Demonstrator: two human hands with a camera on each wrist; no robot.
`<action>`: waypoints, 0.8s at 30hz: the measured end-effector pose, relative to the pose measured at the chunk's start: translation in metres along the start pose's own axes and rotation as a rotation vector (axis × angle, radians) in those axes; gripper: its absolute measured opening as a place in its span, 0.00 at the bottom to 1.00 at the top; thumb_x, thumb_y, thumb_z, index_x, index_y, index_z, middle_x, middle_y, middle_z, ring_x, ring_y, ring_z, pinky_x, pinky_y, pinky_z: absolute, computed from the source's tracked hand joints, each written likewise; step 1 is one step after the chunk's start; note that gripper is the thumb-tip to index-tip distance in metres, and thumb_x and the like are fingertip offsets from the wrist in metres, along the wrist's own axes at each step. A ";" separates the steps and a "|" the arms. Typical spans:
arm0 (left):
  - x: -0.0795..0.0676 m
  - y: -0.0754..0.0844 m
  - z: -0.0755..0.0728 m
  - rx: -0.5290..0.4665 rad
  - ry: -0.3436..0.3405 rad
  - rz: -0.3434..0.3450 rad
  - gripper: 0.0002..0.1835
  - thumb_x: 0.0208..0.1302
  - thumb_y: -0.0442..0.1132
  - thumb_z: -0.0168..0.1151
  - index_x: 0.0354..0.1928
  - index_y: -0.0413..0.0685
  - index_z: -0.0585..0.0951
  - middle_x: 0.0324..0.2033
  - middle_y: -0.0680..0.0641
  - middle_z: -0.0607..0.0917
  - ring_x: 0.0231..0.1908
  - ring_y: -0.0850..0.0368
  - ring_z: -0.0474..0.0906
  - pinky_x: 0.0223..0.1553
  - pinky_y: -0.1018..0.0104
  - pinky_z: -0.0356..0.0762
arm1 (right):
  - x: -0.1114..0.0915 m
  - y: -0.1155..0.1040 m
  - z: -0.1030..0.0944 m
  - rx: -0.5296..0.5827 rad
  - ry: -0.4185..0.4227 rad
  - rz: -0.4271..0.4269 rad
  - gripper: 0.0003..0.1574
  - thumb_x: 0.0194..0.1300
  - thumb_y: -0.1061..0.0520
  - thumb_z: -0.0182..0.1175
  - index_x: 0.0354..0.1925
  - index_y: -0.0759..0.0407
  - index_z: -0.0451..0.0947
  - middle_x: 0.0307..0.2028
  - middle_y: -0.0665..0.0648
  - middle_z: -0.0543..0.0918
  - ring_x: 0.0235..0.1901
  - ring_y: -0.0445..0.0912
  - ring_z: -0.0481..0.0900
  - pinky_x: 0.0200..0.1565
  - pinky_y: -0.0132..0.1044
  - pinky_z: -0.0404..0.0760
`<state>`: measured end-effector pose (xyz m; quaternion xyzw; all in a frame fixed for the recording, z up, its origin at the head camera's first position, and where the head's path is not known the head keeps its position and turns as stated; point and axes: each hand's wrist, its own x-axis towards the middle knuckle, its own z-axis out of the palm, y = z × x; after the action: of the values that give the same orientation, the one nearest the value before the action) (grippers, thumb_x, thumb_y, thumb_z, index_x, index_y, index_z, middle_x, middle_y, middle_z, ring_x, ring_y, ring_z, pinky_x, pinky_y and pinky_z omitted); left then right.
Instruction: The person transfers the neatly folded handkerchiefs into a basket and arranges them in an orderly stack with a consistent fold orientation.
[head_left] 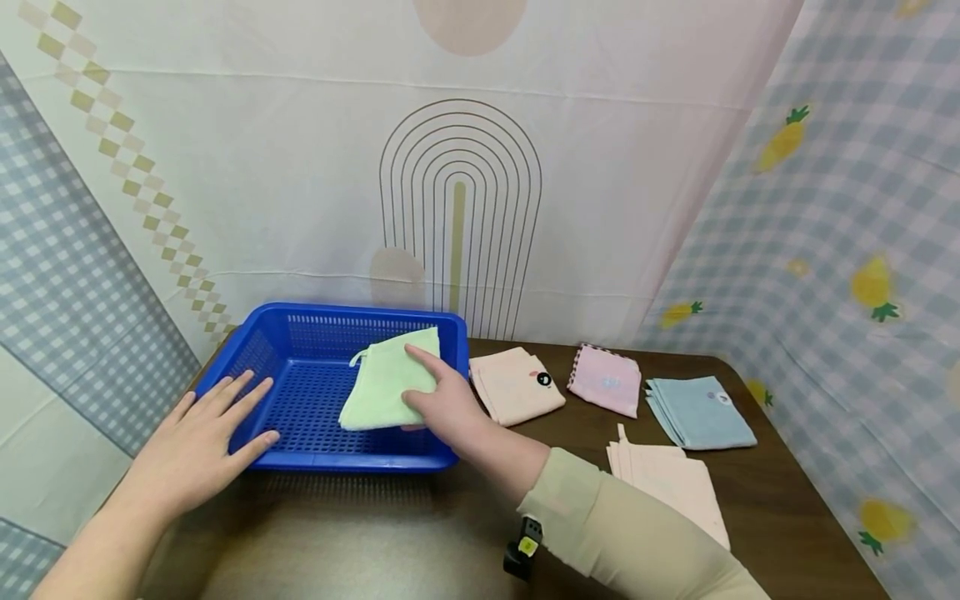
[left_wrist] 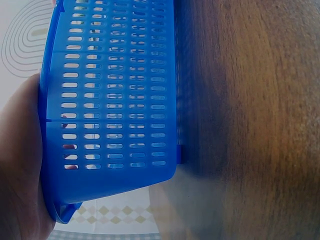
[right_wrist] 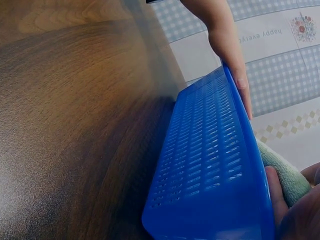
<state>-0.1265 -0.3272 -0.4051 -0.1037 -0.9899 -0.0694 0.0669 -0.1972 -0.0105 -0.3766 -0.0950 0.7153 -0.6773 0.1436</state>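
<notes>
Over the right part of the blue basket (head_left: 337,461), the person's right hand (head_left: 447,406) pinches a folded pale green cloth (head_left: 386,385), the thumb and one finger lying on its upper face and the rest mostly hidden beneath it. From the right wrist, part of the cloth shows above the basket's rim; whether its lower edge touches the basket floor cannot be told. The left hand (head_left: 197,442) is spread, fingers apart and nearly straight, resting on the basket's left rim. To the right of the basket, four more folded cloths lie on the dark wooden surface (head_left: 330,542): a pale cloth with a face motif (head_left: 517,387) just beside the basket, a pink cloth with a checked edge (head_left: 606,382), a blue cloth (head_left: 701,412), and a peach cloth (head_left: 678,479) partly covered by the beige sleeve (head_left: 637,525). Upside down on the patterned curtain (right_wrist: 270,75), the right wrist view shows the words "happy every", the rest cut off by the left arm. A black device (head_left: 519,557) at the right wrist bears a yellow label (head_left: 528,547) too small to read.
</notes>
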 end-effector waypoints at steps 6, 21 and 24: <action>0.000 0.001 -0.001 -0.010 -0.018 -0.009 0.44 0.68 0.68 0.51 0.78 0.54 0.56 0.74 0.35 0.58 0.71 0.30 0.54 0.68 0.29 0.38 | 0.004 0.001 0.004 -0.030 0.001 0.003 0.43 0.63 0.71 0.58 0.71 0.42 0.69 0.67 0.61 0.65 0.33 0.50 0.84 0.32 0.47 0.87; 0.000 0.003 -0.002 -0.004 -0.016 -0.011 0.44 0.68 0.68 0.51 0.78 0.54 0.56 0.74 0.35 0.58 0.71 0.30 0.54 0.67 0.28 0.41 | 0.009 0.002 0.015 -0.109 -0.018 0.029 0.44 0.63 0.71 0.57 0.71 0.40 0.68 0.68 0.59 0.66 0.32 0.49 0.84 0.32 0.47 0.87; 0.000 0.003 -0.003 -0.007 -0.017 -0.011 0.44 0.68 0.68 0.51 0.78 0.54 0.57 0.74 0.35 0.58 0.71 0.30 0.54 0.68 0.29 0.40 | 0.010 0.002 0.017 -0.130 -0.018 0.035 0.44 0.62 0.71 0.57 0.72 0.41 0.67 0.68 0.59 0.66 0.32 0.49 0.84 0.32 0.49 0.87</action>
<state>-0.1257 -0.3251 -0.4023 -0.0992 -0.9908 -0.0721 0.0576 -0.2006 -0.0301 -0.3799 -0.0979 0.7579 -0.6260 0.1553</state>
